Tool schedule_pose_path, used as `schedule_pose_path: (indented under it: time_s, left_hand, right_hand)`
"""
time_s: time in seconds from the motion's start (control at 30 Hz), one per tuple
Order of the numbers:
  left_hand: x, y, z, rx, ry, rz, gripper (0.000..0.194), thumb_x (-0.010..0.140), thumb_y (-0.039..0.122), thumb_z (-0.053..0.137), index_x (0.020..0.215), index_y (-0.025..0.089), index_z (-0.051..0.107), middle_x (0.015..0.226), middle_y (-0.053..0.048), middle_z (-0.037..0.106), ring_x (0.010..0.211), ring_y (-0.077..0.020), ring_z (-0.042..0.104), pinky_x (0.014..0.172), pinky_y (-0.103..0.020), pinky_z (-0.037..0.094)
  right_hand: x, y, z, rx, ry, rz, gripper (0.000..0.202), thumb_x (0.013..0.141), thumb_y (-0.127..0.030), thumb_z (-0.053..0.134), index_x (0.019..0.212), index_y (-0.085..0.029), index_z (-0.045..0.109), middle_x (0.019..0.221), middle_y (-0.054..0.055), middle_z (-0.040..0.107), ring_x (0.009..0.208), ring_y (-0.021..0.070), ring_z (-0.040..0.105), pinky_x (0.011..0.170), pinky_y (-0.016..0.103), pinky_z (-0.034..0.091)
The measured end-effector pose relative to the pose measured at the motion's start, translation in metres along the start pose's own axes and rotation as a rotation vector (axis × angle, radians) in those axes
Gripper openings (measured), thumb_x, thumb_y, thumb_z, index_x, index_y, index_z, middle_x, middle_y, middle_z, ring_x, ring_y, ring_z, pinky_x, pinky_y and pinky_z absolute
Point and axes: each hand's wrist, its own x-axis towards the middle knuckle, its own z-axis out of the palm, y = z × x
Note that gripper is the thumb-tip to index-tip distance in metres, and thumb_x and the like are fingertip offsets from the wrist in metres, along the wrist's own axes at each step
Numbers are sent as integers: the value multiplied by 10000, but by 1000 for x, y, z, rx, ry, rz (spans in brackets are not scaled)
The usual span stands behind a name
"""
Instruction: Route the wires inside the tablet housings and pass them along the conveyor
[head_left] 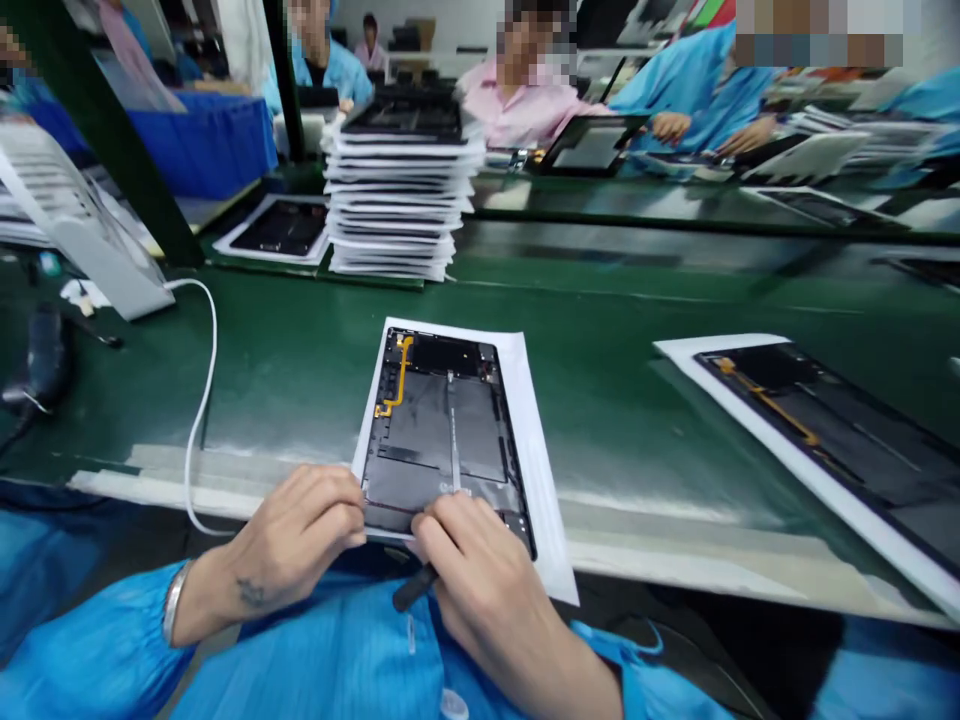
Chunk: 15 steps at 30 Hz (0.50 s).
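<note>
An open black tablet housing lies on a white sheet in front of me, near the table's front edge. An orange flex cable runs along its upper left side, and a thin grey strip goes down its middle. My left hand is closed at the lower left corner of the housing, fingertips curled on its edge. Over the lower edge, my right hand is closed around a tool with a dark handle; the handle's end sticks out below the palm and the tool's tip is hidden.
At right, another tablet housing lies on a white sheet. A tall stack of housings and sheets stands at the back, beside a single housing. A white cable loops at left. People work across the table.
</note>
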Motion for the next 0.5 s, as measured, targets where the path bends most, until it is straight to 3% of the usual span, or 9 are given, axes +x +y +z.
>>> schedule_pose_path:
  time_s: [0.07,0.13,0.2,0.27,0.4,0.5]
  left_hand:
    - [7,-11,-11,-156,-35,-363,207,1049,353,463,1051,205,607,954,-76,681,864,-185,674,773,-311,570]
    - [22,-22,-20,-448,-170,-762,463,1027,596,390,1222,210,556,920,-80,692,720,-190,690,645,-313,581]
    - [41,-29,-24,-728,-333,-981,693,974,748,296,1286,177,534,868,-91,704,657,-207,696,579,-322,578]
    - [59,-34,-20,-816,-384,-990,724,940,778,355,1177,141,604,848,-94,701,694,-209,690,597,-311,571]
    - [83,-52,-12,-675,-261,-836,527,840,641,653,945,126,674,842,-59,679,689,-158,599,590,-243,489]
    - [98,-78,-32,-528,-124,-714,412,784,542,742,856,139,692,804,-32,651,723,-166,570,626,-247,466]
  right_hand:
    - [8,-2,4,-10,75,26,268,968,-35,383,808,-185,535,787,35,526,719,188,427,683,331,326]
    - [19,-4,9,-11,152,34,242,949,-26,415,801,-193,510,790,33,519,718,188,423,674,329,310]
    - [30,-7,14,-10,212,23,229,924,-9,430,812,-196,501,794,34,517,721,192,422,668,326,306]
    - [39,-9,19,-7,245,13,230,895,12,435,824,-197,501,799,36,525,722,196,424,667,325,311]
    - [41,-8,26,52,234,-24,241,905,17,416,859,-195,520,826,40,567,731,193,459,671,322,334]
    - [31,2,23,156,266,-43,200,950,-24,443,909,-195,538,839,43,589,751,190,489,680,322,343]
